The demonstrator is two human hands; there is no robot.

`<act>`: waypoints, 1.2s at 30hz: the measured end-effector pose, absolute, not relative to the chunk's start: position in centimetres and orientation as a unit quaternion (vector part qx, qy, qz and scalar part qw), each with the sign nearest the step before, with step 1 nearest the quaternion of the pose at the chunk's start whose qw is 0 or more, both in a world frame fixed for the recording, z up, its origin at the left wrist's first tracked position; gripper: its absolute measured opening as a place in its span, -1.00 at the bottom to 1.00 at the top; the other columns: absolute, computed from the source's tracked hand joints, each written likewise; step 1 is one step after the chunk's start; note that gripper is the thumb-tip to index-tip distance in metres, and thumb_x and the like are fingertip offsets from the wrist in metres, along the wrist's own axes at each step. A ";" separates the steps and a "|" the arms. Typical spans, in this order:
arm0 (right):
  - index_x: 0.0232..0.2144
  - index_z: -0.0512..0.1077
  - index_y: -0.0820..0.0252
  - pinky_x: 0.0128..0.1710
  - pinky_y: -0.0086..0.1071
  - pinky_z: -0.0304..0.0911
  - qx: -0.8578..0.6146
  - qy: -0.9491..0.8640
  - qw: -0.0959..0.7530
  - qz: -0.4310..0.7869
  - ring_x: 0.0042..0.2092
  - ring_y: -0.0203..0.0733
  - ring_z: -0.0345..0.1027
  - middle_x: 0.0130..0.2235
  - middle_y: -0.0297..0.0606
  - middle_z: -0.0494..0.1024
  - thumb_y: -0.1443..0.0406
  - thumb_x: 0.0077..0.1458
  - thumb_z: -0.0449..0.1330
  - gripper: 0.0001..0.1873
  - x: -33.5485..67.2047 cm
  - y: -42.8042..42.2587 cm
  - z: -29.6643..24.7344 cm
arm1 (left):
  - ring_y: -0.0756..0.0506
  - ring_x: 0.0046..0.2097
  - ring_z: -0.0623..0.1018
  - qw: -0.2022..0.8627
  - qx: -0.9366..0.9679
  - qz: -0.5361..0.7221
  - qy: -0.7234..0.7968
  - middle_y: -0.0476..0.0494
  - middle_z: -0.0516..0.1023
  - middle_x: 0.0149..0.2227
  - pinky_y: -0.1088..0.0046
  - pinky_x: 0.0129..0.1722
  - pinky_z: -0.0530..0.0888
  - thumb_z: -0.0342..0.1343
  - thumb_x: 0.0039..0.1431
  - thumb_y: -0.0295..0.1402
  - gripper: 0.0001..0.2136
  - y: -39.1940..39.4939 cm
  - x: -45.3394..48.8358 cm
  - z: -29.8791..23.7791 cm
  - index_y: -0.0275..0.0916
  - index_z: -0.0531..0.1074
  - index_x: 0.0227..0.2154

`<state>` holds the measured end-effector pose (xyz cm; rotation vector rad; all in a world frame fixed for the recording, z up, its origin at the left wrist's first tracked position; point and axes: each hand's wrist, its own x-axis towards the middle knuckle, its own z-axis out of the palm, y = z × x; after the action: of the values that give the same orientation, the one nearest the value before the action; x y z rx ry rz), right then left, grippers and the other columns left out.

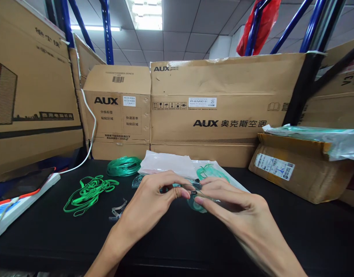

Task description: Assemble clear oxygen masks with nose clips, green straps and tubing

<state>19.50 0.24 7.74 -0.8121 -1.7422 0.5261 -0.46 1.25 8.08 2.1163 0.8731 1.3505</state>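
Observation:
A translucent green plastic mask (197, 206) is between my two hands above the black table, with a small dark clip (193, 193) at its upper edge. My left hand (158, 196) is closed, thumb and forefinger pinching at the mask's left side. From the other side my right hand (237, 202) is also closed, thumb below and fingers above the mask's edge near the clip. The fingers hide much of the mask. Behind the left hand lies a clear plastic piece (137, 181), partly covered. Small shiny clips (116, 212) lie left of my left wrist.
Left on the table (64, 246) lie loose green elastic straps (88, 194) and coiled green tubing (124, 166). Behind my hands are a white packet (165, 162) and a bag with green tubing (213, 172). Cardboard boxes (223, 107) wall the back; an open carton (304, 169) stands right.

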 end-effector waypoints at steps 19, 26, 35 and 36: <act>-0.44 0.71 -0.05 -0.05 -0.16 0.39 -0.356 -0.737 0.515 0.253 -0.17 -0.01 0.53 -0.32 -0.28 0.68 0.17 0.08 0.38 -0.89 19.9 0.1 8.0 | -0.02 -0.17 0.58 0.230 0.776 0.488 0.328 0.07 0.67 -0.26 0.54 -0.14 0.40 0.20 0.26 -0.60 -0.80 1.2 -0.3 8.1 -0.15 0.62 -0.32; -0.46 0.69 -0.07 0.14 -0.13 0.27 -0.349 -0.745 0.503 0.265 -0.15 -0.03 0.50 -0.34 -0.34 0.66 0.16 0.08 0.41 -0.90 20.2 0.5 7.9 | 0.01 -0.36 0.46 0.206 0.779 0.467 0.363 0.11 0.63 -0.30 0.52 -0.29 0.33 0.20 0.25 -0.56 -0.84 1.1 -0.2 8.0 -0.14 0.58 -0.31; -0.47 0.68 -0.07 -0.08 -0.27 0.31 -0.349 -0.748 0.489 0.283 -0.19 -0.09 0.45 -0.35 -0.37 0.63 0.18 0.10 0.39 -0.89 20.0 0.7 8.2 | 0.04 -0.37 0.44 0.185 0.788 0.454 0.372 0.13 0.59 -0.32 0.56 -0.31 0.30 0.17 0.25 -0.58 -0.84 1.1 -0.3 7.9 -0.17 0.52 -0.32; -0.47 0.68 -0.07 -0.08 -0.28 0.30 -0.348 -0.748 0.487 0.288 -0.19 -0.10 0.45 -0.35 -0.37 0.62 0.18 0.10 0.39 -0.89 20.0 0.7 8.3 | 0.04 -0.37 0.43 0.182 0.789 0.453 0.373 0.14 0.59 -0.32 0.56 -0.32 0.29 0.18 0.25 -0.58 -0.84 1.1 -0.3 7.9 -0.17 0.52 -0.32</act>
<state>20.02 0.75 8.27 -0.8452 -1.8186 0.7001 -0.28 1.05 7.91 2.2273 1.0527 1.2786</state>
